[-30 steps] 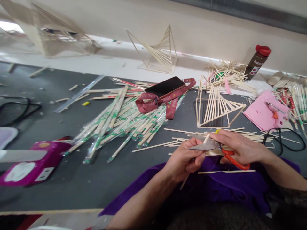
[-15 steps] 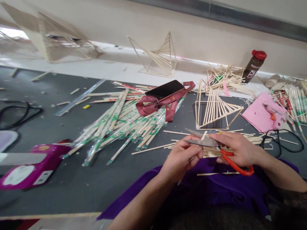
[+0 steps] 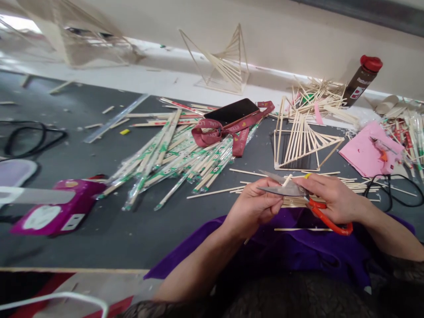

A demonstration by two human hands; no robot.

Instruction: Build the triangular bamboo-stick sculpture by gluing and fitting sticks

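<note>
Orange-handled scissors (image 3: 331,220) are in my right hand (image 3: 334,196), with their blades parted and pointing left. My left hand (image 3: 256,203) pinches a thin wooden stick (image 3: 287,180), whose pale upper end stands up between the blades. A thin end also shows below my left hand. Loose bare sticks (image 3: 351,183) lie on the table just beyond my hands. Behind them stands a small frame of glued sticks (image 3: 303,137). Another stick lies across the purple cloth (image 3: 198,243) at my lap.
Wrapped chopsticks (image 3: 179,163) lie in a heap left of centre, with a phone (image 3: 232,111) and red strap on top. A magenta device (image 3: 62,207) is at left. Pink paper (image 3: 367,148), a glue gun and a bottle (image 3: 362,79) are at right. Another stick model (image 3: 225,66) stands behind.
The camera view has shifted, so the table items appear higher and slightly to the right. Both hands keep nearly the same hold on the stick and scissors.
</note>
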